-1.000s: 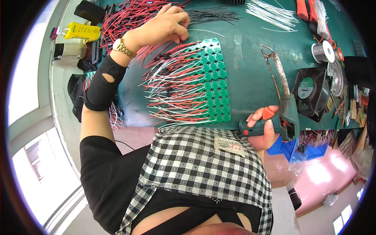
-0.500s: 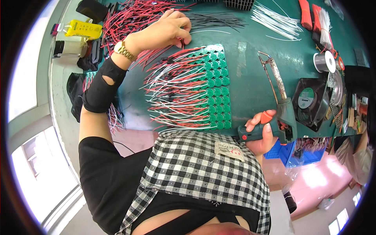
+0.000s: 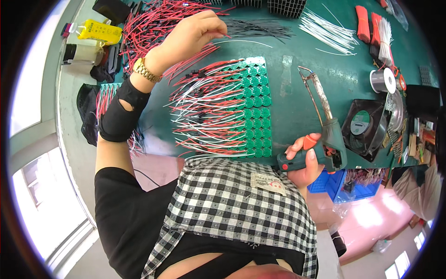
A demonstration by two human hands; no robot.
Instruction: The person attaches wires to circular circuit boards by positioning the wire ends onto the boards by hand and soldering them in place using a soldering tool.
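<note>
My left hand [image 3: 200, 30] is closed in a pinch over the far left of the bench, and a short red wire end [image 3: 227, 36] shows at its fingertips. Below that hand lies a panel of round green circuit boards [image 3: 257, 114]. Rows of red, white and black wires [image 3: 204, 109] stick out leftward from the panel. In my right hand [image 3: 304, 160] is a green soldering gun [image 3: 333, 139] with an orange trigger. Its thin metal tip points away from me, over the bench right of the panel and apart from it.
A heap of red wires [image 3: 148, 28] lies at the far left, beside black wires [image 3: 258, 29]. White wires [image 3: 327, 30] are spread at the back. To the right are a solder spool [image 3: 383, 80] and a black fan [image 3: 364, 123]. A yellow bottle [image 3: 100, 32] stands far left.
My left hand has moved away from me, farther from the panel's upper edge, and a red wire end now shows at its fingertips. My right hand keeps hold of the soldering gun.
</note>
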